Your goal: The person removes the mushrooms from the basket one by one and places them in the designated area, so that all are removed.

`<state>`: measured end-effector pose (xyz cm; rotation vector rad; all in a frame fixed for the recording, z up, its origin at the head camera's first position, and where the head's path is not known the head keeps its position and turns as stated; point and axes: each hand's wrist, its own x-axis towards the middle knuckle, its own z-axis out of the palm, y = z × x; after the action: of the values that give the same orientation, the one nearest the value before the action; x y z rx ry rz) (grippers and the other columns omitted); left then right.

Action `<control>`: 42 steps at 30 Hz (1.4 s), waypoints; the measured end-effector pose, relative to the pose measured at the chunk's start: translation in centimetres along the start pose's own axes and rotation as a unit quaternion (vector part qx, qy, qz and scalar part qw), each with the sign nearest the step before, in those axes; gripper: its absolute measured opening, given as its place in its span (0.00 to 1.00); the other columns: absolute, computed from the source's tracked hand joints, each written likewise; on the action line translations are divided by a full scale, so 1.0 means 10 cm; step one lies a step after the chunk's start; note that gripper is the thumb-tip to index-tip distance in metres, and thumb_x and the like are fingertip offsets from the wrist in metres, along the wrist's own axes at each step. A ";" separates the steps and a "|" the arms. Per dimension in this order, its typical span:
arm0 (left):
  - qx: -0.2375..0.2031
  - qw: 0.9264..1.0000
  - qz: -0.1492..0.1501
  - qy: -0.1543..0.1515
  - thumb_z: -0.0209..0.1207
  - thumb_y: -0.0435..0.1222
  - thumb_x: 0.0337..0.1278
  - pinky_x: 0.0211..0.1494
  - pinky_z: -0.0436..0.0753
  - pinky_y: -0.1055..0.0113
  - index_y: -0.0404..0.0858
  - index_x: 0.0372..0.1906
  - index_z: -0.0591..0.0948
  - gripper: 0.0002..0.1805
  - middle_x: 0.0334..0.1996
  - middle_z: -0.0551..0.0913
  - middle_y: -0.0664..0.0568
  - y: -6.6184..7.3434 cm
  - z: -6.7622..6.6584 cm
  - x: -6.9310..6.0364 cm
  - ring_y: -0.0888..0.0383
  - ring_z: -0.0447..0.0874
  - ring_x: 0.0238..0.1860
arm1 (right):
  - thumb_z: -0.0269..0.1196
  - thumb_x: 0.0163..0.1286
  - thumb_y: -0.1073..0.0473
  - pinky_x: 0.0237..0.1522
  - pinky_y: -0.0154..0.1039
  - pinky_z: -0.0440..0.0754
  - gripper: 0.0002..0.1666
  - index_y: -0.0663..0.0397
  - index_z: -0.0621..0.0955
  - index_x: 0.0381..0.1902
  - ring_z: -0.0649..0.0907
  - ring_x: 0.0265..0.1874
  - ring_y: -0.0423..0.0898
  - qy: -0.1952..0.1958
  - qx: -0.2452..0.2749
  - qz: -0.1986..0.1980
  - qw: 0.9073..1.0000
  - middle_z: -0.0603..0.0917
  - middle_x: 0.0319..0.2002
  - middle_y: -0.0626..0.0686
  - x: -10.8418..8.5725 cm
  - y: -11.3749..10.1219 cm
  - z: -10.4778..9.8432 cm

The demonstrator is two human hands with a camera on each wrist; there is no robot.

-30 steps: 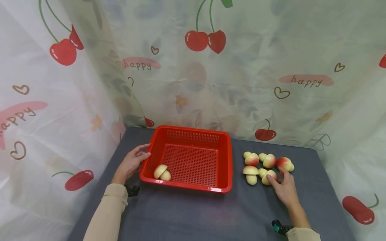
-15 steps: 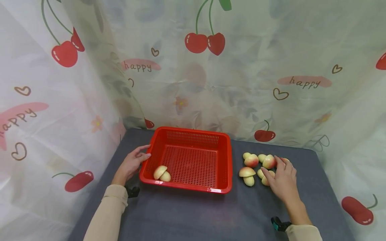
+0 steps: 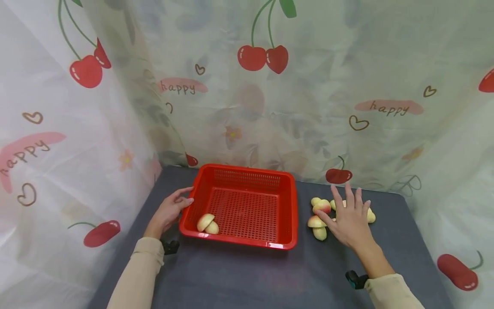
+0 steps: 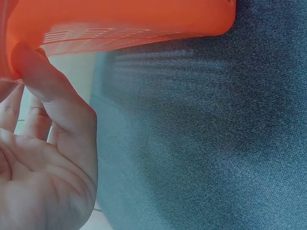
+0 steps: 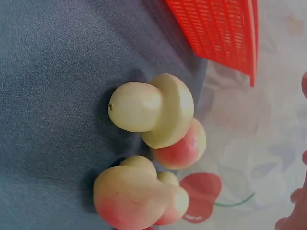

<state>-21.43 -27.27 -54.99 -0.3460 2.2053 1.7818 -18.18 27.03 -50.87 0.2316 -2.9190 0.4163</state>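
A red slotted basket (image 3: 295, 214) rests on the table with one toy mushroom (image 3: 205, 222) in its near left corner. At its left rim, my left hand (image 3: 167, 213) holds the edge between thumb and fingers; the thumb (image 4: 53, 91) lies against the outer side in the left wrist view. My right hand (image 3: 350, 223) hovers with fingers spread over a cluster of toy mushrooms, partly hiding them. A pale-stemmed mushroom (image 3: 318, 231) and a red-blushed mushroom (image 3: 321, 206) show left of that hand. In the right wrist view, a mushroom (image 5: 136, 108) lies near a larger blushed cap (image 5: 125, 196).
A dark grey cloth (image 3: 247, 274) covers the table. White curtains (image 3: 247, 111) printed with cherries enclose its back and sides. Another mushroom (image 3: 371, 216) pokes out right of my right hand.
My right hand has lifted off the mushrooms and shifted slightly left, its fingers spreading out. The nearest left mushroom has shifted slightly. The left hand stays at the basket rim.
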 end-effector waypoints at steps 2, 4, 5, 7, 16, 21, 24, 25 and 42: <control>0.004 1.000 -0.002 -0.001 0.61 0.47 0.70 0.50 0.90 0.50 0.55 0.75 0.67 0.32 0.56 0.82 0.39 0.00 0.00 -0.01 0.48 0.88 0.50 | 0.57 0.67 0.23 0.67 0.85 0.41 0.59 0.42 0.50 0.84 0.44 0.78 0.78 -0.004 -0.012 -0.009 1.000 0.42 0.83 0.65 0.03 -0.03 0.00; 0.008 1.000 -0.003 -0.002 0.61 0.47 0.70 0.50 0.90 0.50 0.55 0.76 0.67 0.32 0.58 0.81 0.38 0.00 0.00 -0.02 0.48 0.88 0.51 | 0.56 0.65 0.21 0.68 0.85 0.42 0.59 0.40 0.50 0.84 0.43 0.79 0.77 -0.009 -0.024 -0.015 1.000 0.41 0.83 0.64 0.05 -0.07 0.01; 0.009 1.000 -0.003 -0.002 0.61 0.47 0.70 0.50 0.90 0.50 0.55 0.76 0.67 0.32 0.58 0.81 0.38 0.01 0.00 -0.02 0.48 0.87 0.51 | 0.56 0.65 0.21 0.68 0.84 0.42 0.60 0.39 0.50 0.84 0.43 0.79 0.77 -0.011 -0.028 -0.018 0.999 0.42 0.83 0.63 0.07 -0.09 0.01; 0.014 1.000 -0.004 -0.002 0.60 0.48 0.71 0.50 0.90 0.50 0.55 0.76 0.66 0.32 0.59 0.81 0.38 0.02 0.00 -0.03 0.48 0.87 0.51 | 0.55 0.64 0.20 0.69 0.84 0.42 0.60 0.39 0.50 0.84 0.43 0.79 0.76 -0.016 -0.035 -0.024 0.999 0.41 0.83 0.63 0.12 -0.13 0.01; 0.021 1.000 -0.006 0.001 0.60 0.48 0.71 0.50 0.90 0.50 0.56 0.76 0.66 0.32 0.60 0.81 0.38 0.04 -0.01 -0.05 0.49 0.87 0.51 | 0.54 0.64 0.19 0.72 0.82 0.40 0.60 0.38 0.50 0.84 0.42 0.80 0.73 -0.047 -0.051 -0.064 0.996 0.40 0.84 0.61 0.33 -0.35 -0.02; 0.023 1.000 -0.008 0.002 0.60 0.48 0.71 0.50 0.90 0.50 0.56 0.76 0.66 0.32 0.59 0.81 0.38 0.03 -0.01 -0.03 0.49 0.87 0.50 | 0.54 0.64 0.19 0.73 0.81 0.38 0.60 0.37 0.48 0.84 0.40 0.81 0.71 -0.067 -0.055 -0.081 0.993 0.39 0.84 0.60 0.41 -0.46 -0.01; 0.021 1.000 -0.007 0.000 0.60 0.47 0.71 0.49 0.90 0.50 0.55 0.76 0.66 0.32 0.59 0.81 0.38 0.03 -0.01 -0.03 0.49 0.87 0.49 | 0.54 0.64 0.20 0.73 0.80 0.38 0.60 0.37 0.48 0.84 0.41 0.81 0.71 -0.075 -0.057 -0.089 0.992 0.39 0.84 0.60 0.46 -0.53 -0.02; 0.021 1.000 -0.006 -0.001 0.60 0.47 0.71 0.49 0.90 0.50 0.55 0.76 0.66 0.32 0.58 0.81 0.38 0.03 -0.01 -0.02 0.49 0.88 0.49 | 0.54 0.64 0.20 0.73 0.80 0.38 0.60 0.37 0.48 0.84 0.42 0.81 0.72 -0.076 -0.059 -0.092 0.991 0.39 0.84 0.60 0.47 -0.56 -0.02; 0.046 0.999 -0.013 -0.004 0.61 0.49 0.70 0.47 0.90 0.52 0.56 0.76 0.66 0.33 0.54 0.82 0.40 0.09 -0.04 -0.03 0.50 0.87 0.46 | 0.51 0.66 0.18 0.75 0.77 0.42 0.58 0.34 0.46 0.84 0.45 0.82 0.67 -0.114 -0.063 -0.145 0.981 0.39 0.84 0.56 0.68 -1.02 0.07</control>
<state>-21.44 -27.44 -54.01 -0.3446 2.2579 1.6585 -23.07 16.32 -47.49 0.7191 -3.0460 0.1681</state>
